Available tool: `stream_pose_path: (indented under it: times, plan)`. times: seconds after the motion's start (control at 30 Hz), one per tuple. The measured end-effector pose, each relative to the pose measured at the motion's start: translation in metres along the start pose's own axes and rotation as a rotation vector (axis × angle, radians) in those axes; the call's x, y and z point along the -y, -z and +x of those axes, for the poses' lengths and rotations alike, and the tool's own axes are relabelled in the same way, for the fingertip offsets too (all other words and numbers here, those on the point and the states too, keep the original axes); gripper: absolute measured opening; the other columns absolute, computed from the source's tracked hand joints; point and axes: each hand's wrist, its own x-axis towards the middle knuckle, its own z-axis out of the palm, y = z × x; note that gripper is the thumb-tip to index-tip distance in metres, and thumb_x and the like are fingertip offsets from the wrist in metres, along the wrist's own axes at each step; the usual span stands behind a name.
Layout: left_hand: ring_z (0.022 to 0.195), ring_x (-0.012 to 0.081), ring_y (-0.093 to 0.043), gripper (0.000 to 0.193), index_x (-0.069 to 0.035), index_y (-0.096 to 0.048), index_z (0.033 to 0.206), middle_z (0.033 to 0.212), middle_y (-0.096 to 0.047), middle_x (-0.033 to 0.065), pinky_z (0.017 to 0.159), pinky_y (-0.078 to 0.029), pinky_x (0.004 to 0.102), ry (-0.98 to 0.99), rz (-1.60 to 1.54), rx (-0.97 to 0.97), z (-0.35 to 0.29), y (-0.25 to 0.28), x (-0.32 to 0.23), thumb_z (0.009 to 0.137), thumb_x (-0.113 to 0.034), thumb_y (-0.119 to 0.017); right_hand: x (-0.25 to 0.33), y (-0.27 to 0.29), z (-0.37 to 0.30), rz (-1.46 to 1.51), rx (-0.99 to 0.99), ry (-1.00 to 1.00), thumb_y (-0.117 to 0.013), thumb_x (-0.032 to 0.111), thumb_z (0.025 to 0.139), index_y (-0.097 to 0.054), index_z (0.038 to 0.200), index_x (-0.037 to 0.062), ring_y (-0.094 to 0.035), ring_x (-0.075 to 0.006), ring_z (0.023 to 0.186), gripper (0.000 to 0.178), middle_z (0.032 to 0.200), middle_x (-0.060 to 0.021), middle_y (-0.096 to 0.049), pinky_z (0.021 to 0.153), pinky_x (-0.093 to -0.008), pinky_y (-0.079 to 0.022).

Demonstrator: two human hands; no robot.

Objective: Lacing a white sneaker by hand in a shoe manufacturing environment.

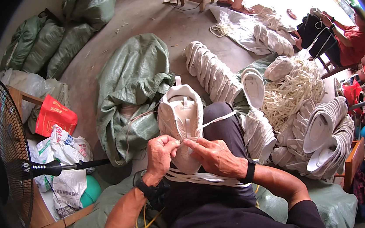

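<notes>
One black wire-caged fan point(10, 130) stood at far left, with one red plastic bag point(56, 118) beyond it and at least four stuffed dull-green woven sacks point(68, 48) farther back. One larger, slumped green woven sack point(136, 63) lay nearer the middle. The left hand point(161, 155) had its thumb and forefinger brought together in a tight pinch, apparently on a thin white lace point(181, 143), over one cream-white lace-up shoe point(177, 125). The shoe lay above the person's lap, toe toward the body. The right hand point(216, 154) rested fingertips on the shoe's lacing; how far its pinch was closed could not be told. One flat white strip point(220, 118) stretched rightward from the shoe. Beyond were one long row of nested white shoe pieces point(213, 73), one tangled heap of cream laces point(290, 92), and one seated person in red point(353, 42).
</notes>
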Motion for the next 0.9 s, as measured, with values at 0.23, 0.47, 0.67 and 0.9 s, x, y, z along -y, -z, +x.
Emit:
stream_pose_path:
  times: [0.23, 0.47, 0.67, 0.9]
  plan:
    - [0.081, 0.0220, -0.062, 0.024, -0.005, -0.067, 0.106, 0.116, -0.064, 0.0140, 0.069, -0.052, 0.0343, -0.929, 0.905, -0.146, 0.005, 0.012, -0.036, 0.083, -0.012, -0.071, -0.002, -0.001, 0.003, 0.008, -0.031, 0.010, -0.068, 0.006, 0.088, -0.059, 0.131, 0.0033, -0.066, -0.0338, 0.070, 0.044, 0.096, -0.0171, -0.064, 0.059, -0.0432, -0.053]
    - [0.091, 0.0305, -0.065, 0.020, -0.001, -0.059, 0.094, 0.109, -0.057, 0.0126, 0.075, -0.054, 0.0419, -0.963, 1.186, 0.400, 0.023, 0.028, -0.060, 0.078, -0.007, -0.071, -0.013, -0.001, 0.040, 0.039, 0.007, -0.015, -0.063, 0.009, 0.091, -0.069, 0.111, 0.0034, -0.065, -0.0370, 0.071, 0.021, 0.081, -0.0146, -0.064, 0.062, -0.0457, -0.051]
    - [0.085, 0.0320, -0.064, 0.025, -0.002, -0.059, 0.086, 0.101, -0.057, 0.0106, 0.072, -0.053, 0.0442, -0.852, 1.232, 0.524, 0.022, 0.037, -0.068, 0.072, -0.011, -0.078, -0.012, -0.008, 0.052, 0.115, 0.061, -0.110, -0.062, 0.011, 0.088, -0.073, 0.095, 0.0053, -0.068, -0.0383, 0.079, 0.015, 0.086, -0.0175, -0.071, 0.067, -0.0454, -0.053]
    - [0.084, 0.0299, -0.065, 0.024, 0.000, -0.060, 0.088, 0.098, -0.057, 0.0103, 0.070, -0.054, 0.0403, -1.046, 1.237, 0.472, 0.021, 0.039, -0.067, 0.074, -0.011, -0.077, -0.021, -0.002, 0.077, 0.137, 0.292, -0.182, -0.065, 0.015, 0.085, -0.074, 0.094, 0.0045, -0.069, -0.0380, 0.075, 0.016, 0.076, -0.0200, -0.068, 0.066, -0.0456, -0.052]
